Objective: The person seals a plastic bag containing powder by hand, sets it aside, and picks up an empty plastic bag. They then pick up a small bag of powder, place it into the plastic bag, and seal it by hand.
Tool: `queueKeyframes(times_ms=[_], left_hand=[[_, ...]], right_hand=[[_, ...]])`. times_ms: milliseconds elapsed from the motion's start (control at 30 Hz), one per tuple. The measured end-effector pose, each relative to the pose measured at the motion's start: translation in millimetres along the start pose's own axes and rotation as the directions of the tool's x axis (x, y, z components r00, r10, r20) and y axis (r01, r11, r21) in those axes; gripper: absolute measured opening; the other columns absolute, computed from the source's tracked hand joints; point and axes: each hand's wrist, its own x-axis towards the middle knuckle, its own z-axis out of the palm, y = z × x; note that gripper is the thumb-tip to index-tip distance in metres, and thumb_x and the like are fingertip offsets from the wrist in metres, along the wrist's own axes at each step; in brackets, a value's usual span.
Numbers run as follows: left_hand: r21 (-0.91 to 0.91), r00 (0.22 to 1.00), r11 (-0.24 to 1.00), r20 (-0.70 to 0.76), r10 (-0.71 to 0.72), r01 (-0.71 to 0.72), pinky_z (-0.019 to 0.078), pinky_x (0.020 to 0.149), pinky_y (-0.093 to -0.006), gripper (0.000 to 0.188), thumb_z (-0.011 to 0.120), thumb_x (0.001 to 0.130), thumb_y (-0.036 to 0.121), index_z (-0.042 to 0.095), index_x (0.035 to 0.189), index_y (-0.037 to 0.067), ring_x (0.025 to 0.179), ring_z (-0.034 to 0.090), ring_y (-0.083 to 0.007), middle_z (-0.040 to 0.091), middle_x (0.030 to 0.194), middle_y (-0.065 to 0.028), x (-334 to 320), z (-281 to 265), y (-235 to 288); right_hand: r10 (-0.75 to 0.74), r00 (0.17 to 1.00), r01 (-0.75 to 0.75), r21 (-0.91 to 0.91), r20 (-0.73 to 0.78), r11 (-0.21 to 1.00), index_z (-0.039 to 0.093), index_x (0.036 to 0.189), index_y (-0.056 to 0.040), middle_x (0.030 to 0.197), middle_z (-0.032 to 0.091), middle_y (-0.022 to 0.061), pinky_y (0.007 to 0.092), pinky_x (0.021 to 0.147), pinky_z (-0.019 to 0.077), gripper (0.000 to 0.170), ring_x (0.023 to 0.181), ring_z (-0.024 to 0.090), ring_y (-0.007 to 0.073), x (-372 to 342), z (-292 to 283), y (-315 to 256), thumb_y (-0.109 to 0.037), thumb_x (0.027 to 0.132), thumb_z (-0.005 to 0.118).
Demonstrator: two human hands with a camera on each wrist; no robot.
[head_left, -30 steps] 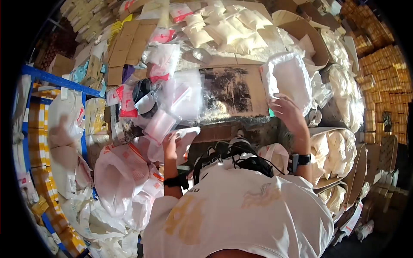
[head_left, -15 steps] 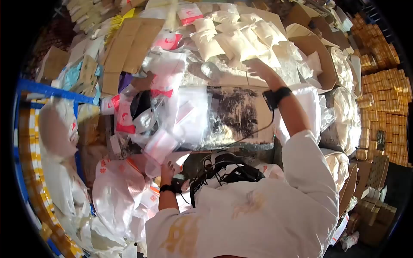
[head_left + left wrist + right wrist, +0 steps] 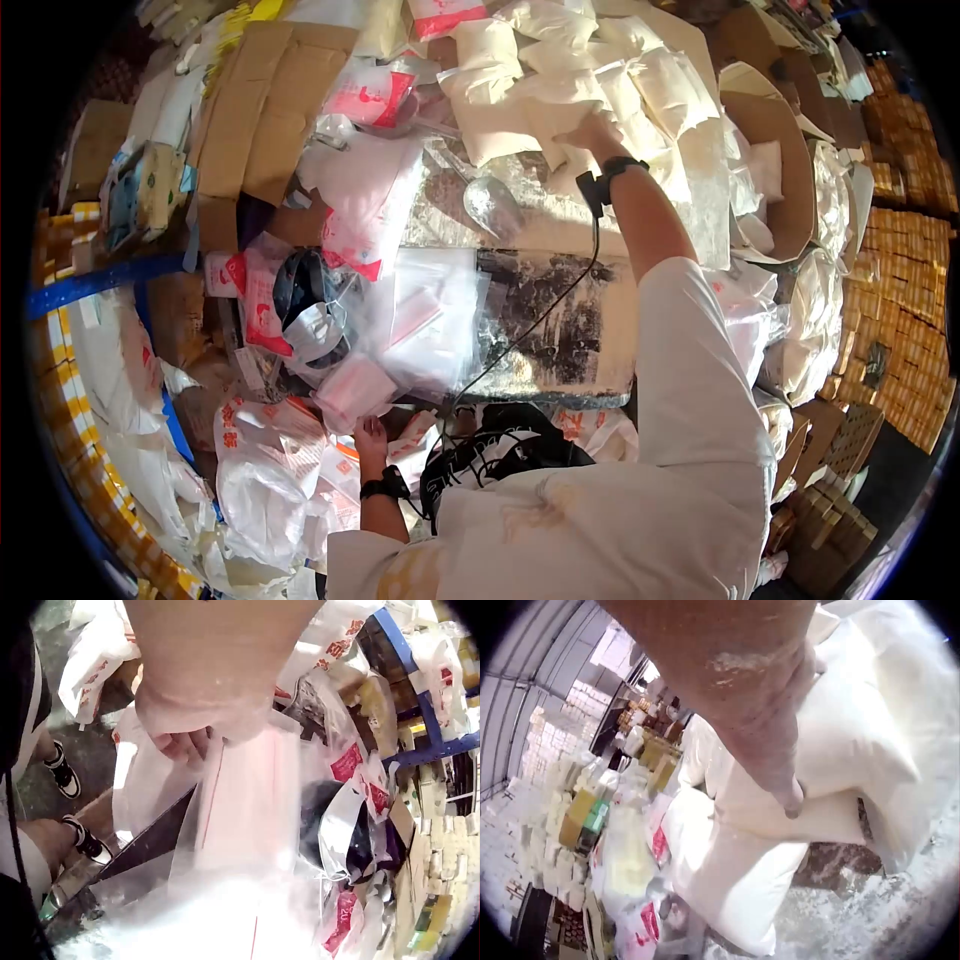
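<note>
Cream pouches (image 3: 485,55) lay heaped at the far side of a dusty table (image 3: 440,212). The right hand (image 3: 597,135) was over the near part of that heap, its visible fingers mostly straight and touching a plump pouch (image 3: 545,110); the right wrist view showed one fingertip against it, with other fingers hidden behind the hand. The left hand (image 3: 371,440) was close to the person's body, at the near end of a bundle (image 3: 355,390) of clear bags with red lines. Its fingers were partly curled, though whether they pinched the bundle I could not tell. Just beyond lay a wider stack (image 3: 415,335) of clear bags, beside a dark, scuffed board (image 3: 550,320). A metal scoop (image 3: 492,207) lay between board and pouches. Left of the stack sat a dark bowl (image 3: 298,280). Farther back, a red-and-white packet (image 3: 370,97) lay near a flattened sheet of cardboard (image 3: 255,110). On the right, an open box (image 3: 768,110) held more pale pouches.
</note>
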Motion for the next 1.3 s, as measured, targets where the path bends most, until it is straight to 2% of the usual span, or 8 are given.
queueKeyframes(times_ms=[433, 500, 567, 633, 700, 767, 933, 1300], left_hand=[[-0.031, 1.000, 0.999, 0.016, -0.024, 0.025, 0.0504, 0.067, -0.0264, 0.013, 0.058, 0.094, 0.018, 0.058, 0.096, 0.006, 0.084, 0.062, -0.0182, 0.062, 0.093, -0.0048, -33, 25, 14], [-0.020, 1.000, 1.000, -0.010, -0.005, 0.004, 0.0502, 0.067, -0.0258, 0.012, 0.057, 0.094, 0.019, 0.058, 0.096, 0.006, 0.083, 0.062, -0.0181, 0.062, 0.093, -0.0050, -33, 27, 11], [-0.042, 0.999, 0.999, -0.029, -0.018, 0.016, 0.0491, 0.065, -0.0256, 0.012, 0.056, 0.095, 0.020, 0.058, 0.094, 0.008, 0.080, 0.061, -0.0167, 0.062, 0.091, -0.0038, -28, 27, 12], [-0.046, 1.000, 0.999, 0.001, -0.017, 0.017, 0.0478, 0.063, -0.0258, 0.013, 0.054, 0.096, 0.021, 0.057, 0.092, 0.010, 0.076, 0.060, -0.0154, 0.061, 0.089, -0.0023, -20, 27, 14], [-0.035, 0.998, 0.999, 0.065, -0.008, 0.010, 0.0464, 0.061, -0.0263, 0.014, 0.052, 0.097, 0.022, 0.056, 0.089, 0.012, 0.072, 0.057, -0.0142, 0.061, 0.085, -0.0007, -10, 20, 14], [-0.040, 0.982, 0.999, 0.187, -0.003, 0.011, 0.0444, 0.059, -0.0274, 0.017, 0.051, 0.098, 0.024, 0.055, 0.085, 0.014, 0.068, 0.054, -0.0136, 0.057, 0.077, 0.0015, -4, 16, 16], [0.004, 0.968, 1.000, 0.250, 0.012, -0.014, 0.0502, 0.069, -0.0309, 0.013, 0.050, 0.094, 0.018, 0.057, 0.093, 0.006, 0.084, 0.064, -0.0216, 0.063, 0.086, -0.0048, 15, 6, 19], [0.071, 0.927, 0.992, 0.355, -0.120, 0.102, 0.0554, 0.080, -0.0353, 0.016, 0.057, 0.095, 0.019, 0.057, 0.092, 0.004, 0.096, 0.065, -0.0260, 0.064, 0.098, -0.0096, 6, 27, 66]], right_hand=[[0.063, 0.957, 0.021, 0.285, -0.282, 0.958, 0.071, 0.109, -0.0093, 0.114, 0.070, 0.0155, 0.0404, 0.093, 0.0524, 0.038, 0.108, 0.066, 0.0337, 46, -22, 44, -0.032, 0.081, 0.061], [-0.233, 0.939, 0.278, 0.158, -0.254, 0.947, 0.072, 0.107, -0.0065, 0.106, 0.071, 0.0175, 0.0406, 0.089, 0.0534, 0.038, 0.099, 0.068, 0.0354, 112, 23, 100, -0.033, 0.081, 0.064], [-0.373, 0.909, 0.415, 0.494, -0.187, 0.764, 0.072, 0.104, 0.0002, 0.099, 0.072, 0.0158, 0.0377, 0.083, 0.0544, 0.034, 0.090, 0.069, 0.0294, 74, 5, 113, -0.027, 0.084, 0.067], [-0.254, 0.967, 0.016, 0.982, 0.033, 0.189, 0.068, 0.115, 0.0014, 0.096, 0.069, 0.0077, 0.0272, 0.075, 0.0499, 0.030, 0.085, 0.064, 0.0125, 17, -19, 109, -0.020, 0.094, 0.063], [-0.379, 0.892, 0.318, 0.938, -0.245, 0.141, 0.064, 0.119, 0.0032, 0.109, 0.068, 0.0091, 0.0307, 0.087, 0.0503, 0.032, 0.101, 0.064, 0.0167, -40, -27, 110, -0.016, 0.094, 0.063], [-0.426, 0.904, -0.215, 0.909, 0.046, -0.357, 0.054, 0.132, 0.0019, 0.120, 0.064, 0.0109, 0.0338, 0.101, 0.0463, 0.037, 0.113, 0.060, 0.0208, -57, -16, 102, -0.014, 0.099, 0.053], [-0.625, 0.755, -0.318, 0.722, -0.200, -0.614, 0.047, 0.138, -0.0028, 0.128, 0.058, 0.0160, 0.0418, 0.098, 0.0491, 0.061, 0.111, 0.060, 0.0305, -204, 16, 65, -0.049, 0.099, 0.049], [-0.637, 0.704, -0.614, 0.719, 0.315, -0.324, 0.056, 0.128, -0.0009, 0.116, 0.065, 0.0142, 0.0422, 0.092, 0.0523, 0.052, 0.102, 0.064, 0.0283, -414, 166, -68, -0.042, 0.096, 0.059]])
